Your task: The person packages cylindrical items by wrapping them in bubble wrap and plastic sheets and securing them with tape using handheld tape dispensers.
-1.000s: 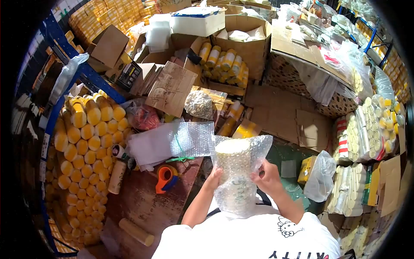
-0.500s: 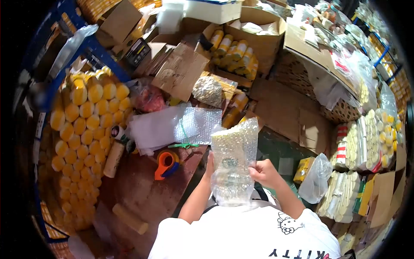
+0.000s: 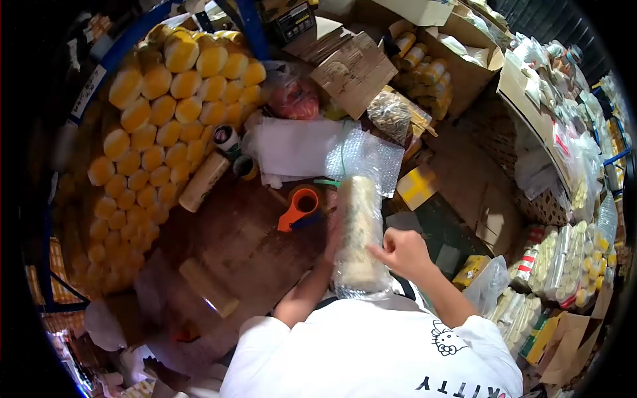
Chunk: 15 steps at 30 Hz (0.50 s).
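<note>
A pale cylinder in clear bubble wrap [image 3: 359, 232] is held upright in front of my chest, loose plastic showing at its top and bottom ends. My left hand [image 3: 334, 240] grips its left side; the fingers are partly hidden behind it and blurred. On the right, my right hand [image 3: 403, 253] is closed, its thumb against the wrap's edge. An orange tape dispenser [image 3: 298, 209] lies on the reddish-brown tabletop left of the package. Flat bubble wrap sheets [image 3: 298, 149] lie beyond it, with a green strip [image 3: 326, 182] near them.
Yellow-and-white rolls [image 3: 172, 123] are stacked high at left. Two tan cylinders [image 3: 204, 182] [image 3: 209, 286] lie on the table. Cardboard boxes [image 3: 458, 69] stand at the back. Bagged goods [image 3: 564, 255] and a yellow box [image 3: 472, 270] sit at right.
The view has turned, so the surroundings sit differently in frame. The pale cylinder now shows clearly inside the bubble wrap, which looked flatter before. Both hands stay at its sides.
</note>
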Motion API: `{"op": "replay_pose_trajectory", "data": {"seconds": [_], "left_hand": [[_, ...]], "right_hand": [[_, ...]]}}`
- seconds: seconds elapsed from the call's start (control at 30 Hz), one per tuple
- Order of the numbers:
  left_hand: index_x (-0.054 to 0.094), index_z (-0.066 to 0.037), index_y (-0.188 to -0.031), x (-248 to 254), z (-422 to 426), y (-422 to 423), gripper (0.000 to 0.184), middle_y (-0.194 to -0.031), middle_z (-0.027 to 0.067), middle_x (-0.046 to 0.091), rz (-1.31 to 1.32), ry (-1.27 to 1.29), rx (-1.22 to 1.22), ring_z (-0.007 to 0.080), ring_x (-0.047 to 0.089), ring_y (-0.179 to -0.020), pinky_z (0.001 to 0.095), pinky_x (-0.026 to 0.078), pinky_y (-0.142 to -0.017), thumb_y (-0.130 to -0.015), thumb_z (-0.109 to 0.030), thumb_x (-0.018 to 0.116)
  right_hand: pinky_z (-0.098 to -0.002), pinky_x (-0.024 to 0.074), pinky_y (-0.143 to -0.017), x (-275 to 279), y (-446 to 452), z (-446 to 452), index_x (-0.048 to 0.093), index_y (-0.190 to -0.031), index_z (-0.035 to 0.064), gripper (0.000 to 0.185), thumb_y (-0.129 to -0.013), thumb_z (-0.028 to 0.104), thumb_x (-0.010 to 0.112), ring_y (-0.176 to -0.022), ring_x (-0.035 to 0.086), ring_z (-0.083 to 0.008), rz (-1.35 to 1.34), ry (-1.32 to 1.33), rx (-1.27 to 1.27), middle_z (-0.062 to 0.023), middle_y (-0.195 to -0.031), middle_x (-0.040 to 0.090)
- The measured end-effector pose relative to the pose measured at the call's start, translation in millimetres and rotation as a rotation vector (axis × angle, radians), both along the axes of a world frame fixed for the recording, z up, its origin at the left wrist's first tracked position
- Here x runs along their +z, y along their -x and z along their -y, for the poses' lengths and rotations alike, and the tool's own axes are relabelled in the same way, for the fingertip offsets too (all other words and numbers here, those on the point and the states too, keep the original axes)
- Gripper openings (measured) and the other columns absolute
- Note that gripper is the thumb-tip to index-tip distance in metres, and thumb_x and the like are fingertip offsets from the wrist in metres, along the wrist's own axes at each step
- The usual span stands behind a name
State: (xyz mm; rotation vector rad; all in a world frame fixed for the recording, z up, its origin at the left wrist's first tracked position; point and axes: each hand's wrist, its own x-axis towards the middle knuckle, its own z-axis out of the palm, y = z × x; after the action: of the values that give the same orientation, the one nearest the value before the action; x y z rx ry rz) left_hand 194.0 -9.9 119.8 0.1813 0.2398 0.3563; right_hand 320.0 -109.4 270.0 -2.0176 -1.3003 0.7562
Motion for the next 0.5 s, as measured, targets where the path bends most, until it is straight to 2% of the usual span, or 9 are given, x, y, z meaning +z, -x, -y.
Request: {"op": "replay_pose_trajectory", "data": {"seconds": [0.03, 0.1, 0.17, 0.23, 0.3, 0.37, 0.43, 0.5], "left_hand": [[0.043, -0.005, -0.119, 1, -4, 6, 0.069, -0.107, 0.0139, 0.054, -0.002, 0.017, 0.029, 0.0246, 0.056, -0.092, 0.0391, 0.048, -0.079, -0.078, -0.061, 0.041], [0.044, -0.005, -0.119, 1, -14, 18, 0.068, -0.107, 0.0139, 0.054, -0.002, 0.047, 0.084, 0.0244, 0.056, -0.092, 0.0390, 0.048, -0.079, -0.078, -0.060, 0.041], [0.044, -0.005, -0.119, 4, -26, 29, 0.068, -0.107, 0.0139, 0.054, -0.001, 0.067, 0.136, 0.0242, 0.056, -0.092, 0.0389, 0.048, -0.079, -0.079, -0.059, 0.042], [0.044, -0.005, -0.119, 7, -35, 40, 0.067, -0.107, 0.0139, 0.054, -0.005, 0.086, 0.189, 0.0240, 0.056, -0.092, 0.0387, 0.048, -0.079, -0.079, -0.058, 0.042], [0.044, -0.005, -0.118, 9, -41, 49, 0.066, -0.107, 0.0139, 0.055, -0.011, 0.100, 0.227, 0.0239, 0.056, -0.092, 0.0386, 0.048, -0.079, -0.079, -0.058, 0.042], [0.044, -0.005, -0.118, 15, -47, 54, 0.065, -0.107, 0.0139, 0.055, -0.029, 0.115, 0.252, 0.0237, 0.057, -0.091, 0.0385, 0.048, -0.079, -0.080, -0.057, 0.042], [0.045, -0.005, -0.118, 17, -50, 59, 0.064, -0.106, 0.0139, 0.055, -0.051, 0.137, 0.273, 0.0235, 0.057, -0.091, 0.0384, 0.048, -0.078, -0.080, -0.056, 0.043], [0.045, -0.005, -0.118, 9, -53, 64, 0.063, -0.106, 0.0139, 0.055, -0.071, 0.150, 0.286, 0.0234, 0.057, -0.091, 0.0383, 0.048, -0.078, -0.080, -0.055, 0.043]], "right_hand": [[-0.0296, 0.0422, -0.043, 10, 12, 3, 0.050, -0.053, 0.0011, 0.054, -0.073, 0.050, 0.056, -0.041, 0.052, -0.0206, 0.235, 0.064, 0.147, -0.0130, -0.045, 0.047], [-0.0313, 0.0412, -0.038, 4, 32, 8, 0.049, -0.051, 0.0012, 0.064, -0.064, 0.063, 0.057, -0.038, 0.051, -0.0248, 0.431, 0.052, 0.222, -0.0121, -0.043, 0.048], [-0.0314, 0.0402, -0.036, 3, 44, 4, 0.049, -0.050, 0.0011, 0.065, -0.063, 0.065, 0.058, -0.036, 0.050, -0.0243, 0.445, 0.091, 0.230, -0.0123, -0.043, 0.048], [-0.0314, 0.0415, -0.042, 7, 57, -1, 0.048, -0.048, 0.0039, 0.060, -0.059, 0.060, 0.064, -0.040, 0.052, -0.0228, 0.412, 0.215, 0.239, -0.0089, -0.044, 0.048], [-0.0312, 0.0424, -0.043, 11, 68, -6, 0.050, -0.049, 0.0029, 0.061, -0.059, 0.062, 0.063, -0.042, 0.053, -0.0241, 0.421, 0.194, 0.222, -0.0097, -0.045, 0.049], [-0.0310, 0.0435, -0.044, 24, 71, -14, 0.051, -0.050, 0.0017, 0.062, -0.061, 0.061, 0.062, -0.045, 0.055, -0.0258, 0.292, 0.081, 0.068, -0.0112, -0.047, 0.051], [-0.0327, 0.0443, -0.045, 26, 74, -22, 0.054, -0.052, 0.0005, 0.062, -0.063, 0.061, 0.060, -0.048, 0.056, -0.0275, 0.324, 0.092, 0.067, -0.0129, -0.048, 0.052], [-0.0355, 0.0447, -0.046, 22, 80, -31, 0.056, -0.052, 0.0005, 0.061, -0.063, 0.061, 0.059, -0.048, 0.056, -0.0284, 0.435, 0.381, 0.135, -0.0143, -0.049, 0.051]]}}
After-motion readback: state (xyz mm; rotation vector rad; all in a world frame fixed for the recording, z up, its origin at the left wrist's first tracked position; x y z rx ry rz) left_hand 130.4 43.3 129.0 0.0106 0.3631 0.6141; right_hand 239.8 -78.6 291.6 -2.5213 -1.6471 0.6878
